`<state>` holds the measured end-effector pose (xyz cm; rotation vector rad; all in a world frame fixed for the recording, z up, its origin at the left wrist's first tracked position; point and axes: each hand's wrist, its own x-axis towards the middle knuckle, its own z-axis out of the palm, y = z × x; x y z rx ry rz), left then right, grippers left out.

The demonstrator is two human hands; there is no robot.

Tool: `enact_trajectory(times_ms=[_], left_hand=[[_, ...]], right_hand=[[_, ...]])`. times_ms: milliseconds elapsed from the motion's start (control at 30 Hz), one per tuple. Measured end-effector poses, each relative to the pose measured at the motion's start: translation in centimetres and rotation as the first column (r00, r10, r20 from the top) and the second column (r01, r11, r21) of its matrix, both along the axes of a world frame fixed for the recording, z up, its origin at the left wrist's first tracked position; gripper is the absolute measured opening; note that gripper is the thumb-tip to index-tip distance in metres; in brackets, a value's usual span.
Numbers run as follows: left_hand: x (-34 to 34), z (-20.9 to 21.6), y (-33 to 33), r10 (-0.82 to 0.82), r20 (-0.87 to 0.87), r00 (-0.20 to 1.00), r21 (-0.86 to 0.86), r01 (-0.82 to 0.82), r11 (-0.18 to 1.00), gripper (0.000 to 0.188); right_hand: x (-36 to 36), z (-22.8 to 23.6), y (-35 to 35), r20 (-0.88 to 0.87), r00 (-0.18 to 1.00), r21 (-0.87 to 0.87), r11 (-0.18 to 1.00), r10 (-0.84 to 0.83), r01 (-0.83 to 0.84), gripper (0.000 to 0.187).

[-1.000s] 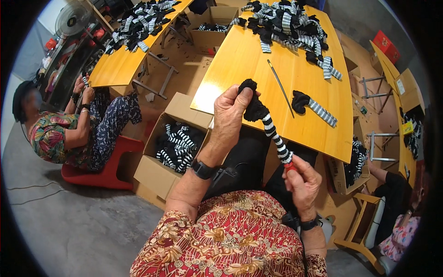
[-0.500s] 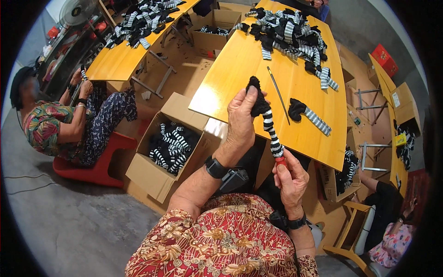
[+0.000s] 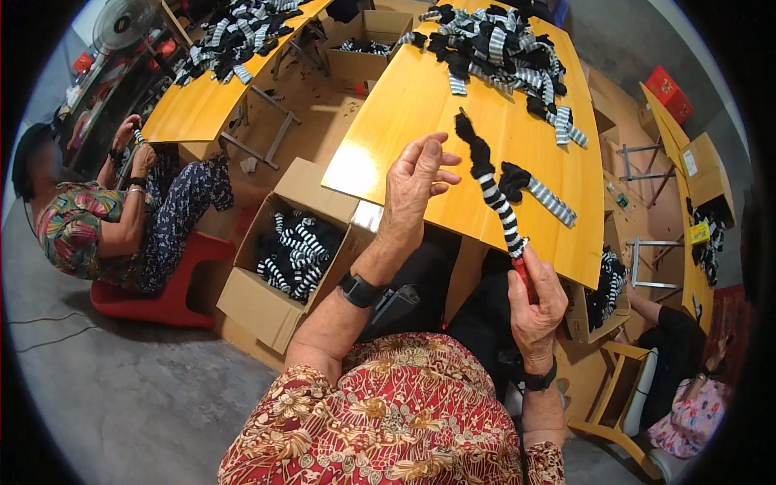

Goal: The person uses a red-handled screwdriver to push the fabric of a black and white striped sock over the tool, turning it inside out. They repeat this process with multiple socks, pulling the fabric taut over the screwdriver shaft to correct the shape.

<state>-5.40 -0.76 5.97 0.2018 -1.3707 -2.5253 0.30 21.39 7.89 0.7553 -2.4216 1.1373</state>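
Note:
My right hand [image 3: 537,303] is closed around a red handle [image 3: 523,275]. From it a knit sock [image 3: 503,208] stretches up and away, striped black and white near my fingers and black at its far end. Slightly left of the sock, my left hand [image 3: 414,182] is raised with fingers apart, holding nothing. A thin dark rod tip [image 3: 461,111] shows just above the black end; whether it belongs to the handle or lies on the table behind, I cannot tell. Another sock [image 3: 550,200], black with grey stripes, lies on the table right of the held one.
A heap of socks [image 3: 501,48] covers the far part of the yellow table [image 3: 388,137]. An open cardboard box [image 3: 250,311] with striped socks stands on the floor at left. A second box [image 3: 575,311] is below the table's right edge. At left a person [image 3: 89,218] sits working.
My left hand has let go of the sock's black end and opened. My right hand has moved right with the handle, and the sock now extends straighter. The view shifted slightly.

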Motion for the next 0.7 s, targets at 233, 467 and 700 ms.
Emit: enact_trajectory(times_ms=[233,467,700], left_hand=[[-0.4,-0.2,0.0,0.0,-0.03,1.0,0.035,0.001,0.999,0.029],[-0.6,-1.4,0.8,0.146,-0.087,0.985,0.367,-0.104,0.924,0.014],[0.0,-0.3,0.5,-0.024,-0.048,0.999,0.168,0.032,0.985,0.03]], right_hand=[[0.7,-0.2,-0.2,-0.174,0.982,0.237,0.971,0.073,-0.03,0.043],[2.2,-2.1,0.2,0.62,0.69,-0.669,0.711,0.374,0.216,0.034],[1.6,-2.3,1.0,0.554,0.806,-0.495,0.86,0.208,0.119,0.035]])
